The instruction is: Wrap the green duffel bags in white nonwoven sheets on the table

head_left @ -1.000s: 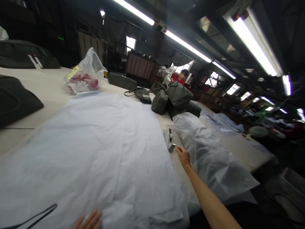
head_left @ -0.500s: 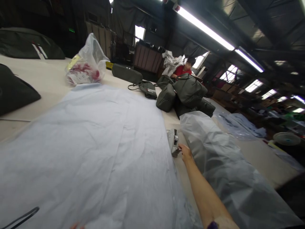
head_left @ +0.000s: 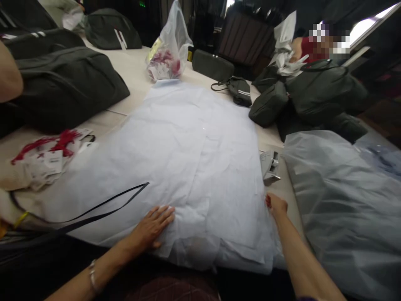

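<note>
My left hand (head_left: 158, 223) lies flat, fingers stretched out, on the near edge of a wide stack of white plastic bags (head_left: 175, 159). A bracelet sits on that wrist. My right hand (head_left: 275, 203) is closed at the right edge of the stack, fingers curled; what they hold, if anything, is too small to make out. Just beyond it stands a pale grey tape dispenser (head_left: 270, 166), apart from the hand. A thin black strap (head_left: 106, 205) lies in a loop across the stack, left of my left hand.
Paper tags with red strings (head_left: 46, 156) lie at left, below dark bags (head_left: 72, 88). A clear bag of tags (head_left: 166, 58) stands at the far edge. More dark bags (head_left: 326, 88) are piled at right, behind plastic sheeting (head_left: 341, 200). A person in red (head_left: 313, 46) is beyond.
My right hand has left the tape dispenser and come back toward me, to the stack's edge. My left hand has come into fuller view on the stack. The view has turned left and down.
</note>
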A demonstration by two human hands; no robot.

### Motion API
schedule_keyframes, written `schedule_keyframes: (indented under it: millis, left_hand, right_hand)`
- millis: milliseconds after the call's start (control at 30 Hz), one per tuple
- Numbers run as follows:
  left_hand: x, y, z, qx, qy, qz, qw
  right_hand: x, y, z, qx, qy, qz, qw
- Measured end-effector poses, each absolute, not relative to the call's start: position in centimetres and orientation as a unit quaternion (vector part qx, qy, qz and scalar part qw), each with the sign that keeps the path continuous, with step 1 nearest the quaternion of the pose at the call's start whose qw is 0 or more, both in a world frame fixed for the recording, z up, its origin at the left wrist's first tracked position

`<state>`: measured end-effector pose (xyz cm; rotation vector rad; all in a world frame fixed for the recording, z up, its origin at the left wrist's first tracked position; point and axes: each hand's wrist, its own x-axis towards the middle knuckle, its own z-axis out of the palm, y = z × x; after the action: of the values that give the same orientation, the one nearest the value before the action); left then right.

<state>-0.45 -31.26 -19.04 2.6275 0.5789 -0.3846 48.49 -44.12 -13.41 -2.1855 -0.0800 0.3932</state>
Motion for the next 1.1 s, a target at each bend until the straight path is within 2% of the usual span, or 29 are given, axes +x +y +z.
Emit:
schedule_keyframes:
  millis: [200, 333, 467, 667, 933, 1100]
  left_hand:
    - [-1.1, -31.4, -19.4, 0.958, 0.179, -0.068, 0.211]
    - [-1.3, -31.4, -19.6, 0.961, 0.172, -0.044, 0.211]
    - [-1.2, -31.2, -19.5, 0.961, 0.162, -0.028, 0.224]
    - [-1.3, -30.6, -19.9, 0.961, 0.143, -0.017, 0.236]
    - [-1.2, -30.4, -20.8, 0.967, 0.126, 0.002, 0.22]
    - [-1.1, -30.3, -21.5, 0.97, 0.124, 0.016, 0.211]
  right_hand:
    - [30.7, -43.1, -10.8, -0.772, -0.251, 0.408, 0.418]
    - [17.9, -42.5, -12.4, -0.73, -0.338, 0.502, 0.319]
    - [12.7, -42.8, -15.0, -0.796, -0.387, 0.437, 0.159]
    - [12.2, -42.9, -15.6, -0.858, -0.384, 0.337, 0.063]
    - [11.9, -42.3, -15.4, -0.883, -0.374, 0.282, -0.027]
    - [13.0, -43.6, -15.6, -0.895, -0.373, 0.242, -0.04]
